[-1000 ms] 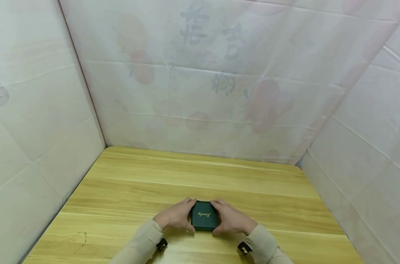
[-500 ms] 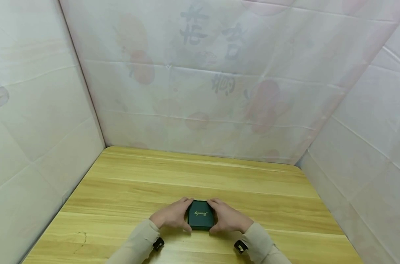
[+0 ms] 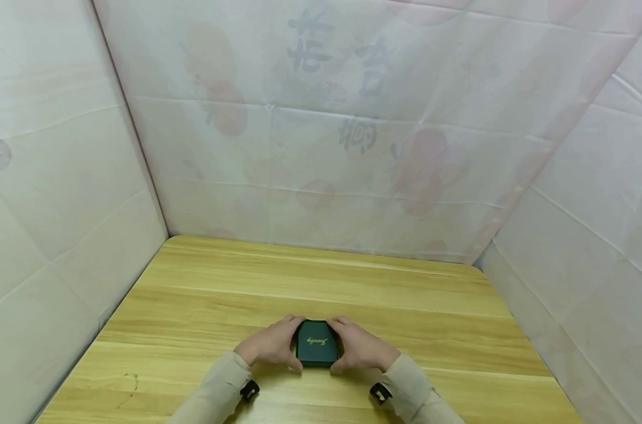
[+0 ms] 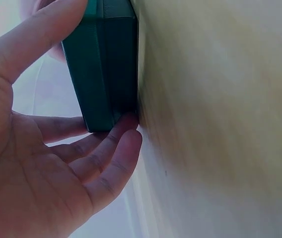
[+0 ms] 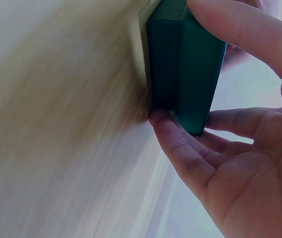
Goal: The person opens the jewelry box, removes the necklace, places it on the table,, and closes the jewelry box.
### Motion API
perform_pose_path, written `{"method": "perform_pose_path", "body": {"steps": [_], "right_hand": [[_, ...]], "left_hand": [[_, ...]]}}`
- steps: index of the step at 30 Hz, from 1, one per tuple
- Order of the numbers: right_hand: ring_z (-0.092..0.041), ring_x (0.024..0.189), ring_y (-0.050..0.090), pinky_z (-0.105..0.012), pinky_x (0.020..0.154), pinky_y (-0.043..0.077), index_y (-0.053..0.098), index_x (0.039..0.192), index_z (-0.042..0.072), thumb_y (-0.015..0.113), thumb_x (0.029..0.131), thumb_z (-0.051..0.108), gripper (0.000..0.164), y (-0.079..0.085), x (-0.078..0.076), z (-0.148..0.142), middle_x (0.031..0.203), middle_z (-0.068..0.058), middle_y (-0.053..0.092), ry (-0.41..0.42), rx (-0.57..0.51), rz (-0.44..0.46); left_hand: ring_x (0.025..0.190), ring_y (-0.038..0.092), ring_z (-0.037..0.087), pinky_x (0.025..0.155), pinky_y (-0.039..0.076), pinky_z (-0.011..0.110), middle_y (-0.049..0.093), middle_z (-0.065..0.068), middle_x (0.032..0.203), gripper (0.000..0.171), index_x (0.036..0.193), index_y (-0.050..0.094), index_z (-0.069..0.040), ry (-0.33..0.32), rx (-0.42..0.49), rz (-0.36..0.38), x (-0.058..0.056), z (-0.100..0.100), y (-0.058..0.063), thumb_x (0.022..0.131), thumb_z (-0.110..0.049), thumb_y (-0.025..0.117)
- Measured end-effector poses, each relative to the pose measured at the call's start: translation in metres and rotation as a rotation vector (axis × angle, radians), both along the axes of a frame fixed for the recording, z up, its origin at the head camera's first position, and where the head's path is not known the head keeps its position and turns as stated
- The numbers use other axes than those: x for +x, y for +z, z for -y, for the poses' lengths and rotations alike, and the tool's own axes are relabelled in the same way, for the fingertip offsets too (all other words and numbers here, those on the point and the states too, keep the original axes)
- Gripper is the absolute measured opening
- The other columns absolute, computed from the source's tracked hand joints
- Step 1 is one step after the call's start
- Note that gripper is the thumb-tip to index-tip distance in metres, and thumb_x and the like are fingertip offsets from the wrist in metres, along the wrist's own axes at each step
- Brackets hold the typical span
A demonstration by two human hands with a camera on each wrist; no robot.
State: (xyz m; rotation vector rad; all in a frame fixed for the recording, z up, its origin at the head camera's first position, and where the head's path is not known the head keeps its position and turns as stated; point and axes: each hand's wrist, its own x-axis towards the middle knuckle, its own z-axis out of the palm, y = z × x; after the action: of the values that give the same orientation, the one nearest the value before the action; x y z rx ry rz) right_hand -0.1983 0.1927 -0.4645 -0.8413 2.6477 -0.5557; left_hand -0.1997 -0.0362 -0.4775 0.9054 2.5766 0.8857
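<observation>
A dark green jewelry box with gold lettering on its lid lies between my two hands on the table near the front. My left hand holds its left side, thumb at the near corner and fingers at the far one. The right side is held the same way by my right hand. In the left wrist view the box stands low against the wood, with fingertips at its far end. The right wrist view also shows the lid part of the box shut over its darker base.
The wood-grain table reaches back to a pale printed curtain. Similar fabric walls stand at the left and right. A small dark mark shows on the table at the front left.
Both hands and the jewelry box between them have slid a little to the left and slightly away from me. The grip on the box looks the same.
</observation>
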Motion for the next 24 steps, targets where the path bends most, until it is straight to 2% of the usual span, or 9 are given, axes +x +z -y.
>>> {"method": "perform_pose_path", "body": {"steps": [11, 24], "right_hand": [[-0.018, 0.111, 0.041, -0.033, 0.088, 0.039, 0.030, 0.135, 0.004, 0.077, 0.060, 0.044, 0.097, -0.003, -0.003, 0.005, 0.130, -0.007, 0.035, 0.002, 0.009, -0.017], [-0.016, 0.109, 0.042, -0.032, 0.088, 0.039, 0.030, 0.135, 0.004, 0.078, 0.060, 0.041, 0.097, -0.005, -0.006, 0.011, 0.128, -0.004, 0.036, -0.008, -0.001, -0.009]], "left_hand": [[0.102, 0.046, 0.017, 0.087, 0.039, 0.034, 0.043, 0.005, 0.116, 0.092, 0.131, 0.034, -0.005, 0.001, 0.015, -0.004, -0.001, 0.007, 0.000, 0.058, -0.036, 0.080], [0.100, 0.046, 0.018, 0.086, 0.039, 0.035, 0.042, 0.004, 0.115, 0.091, 0.130, 0.033, -0.005, 0.015, 0.031, 0.025, -0.002, 0.011, -0.001, 0.058, -0.034, 0.081]]}}
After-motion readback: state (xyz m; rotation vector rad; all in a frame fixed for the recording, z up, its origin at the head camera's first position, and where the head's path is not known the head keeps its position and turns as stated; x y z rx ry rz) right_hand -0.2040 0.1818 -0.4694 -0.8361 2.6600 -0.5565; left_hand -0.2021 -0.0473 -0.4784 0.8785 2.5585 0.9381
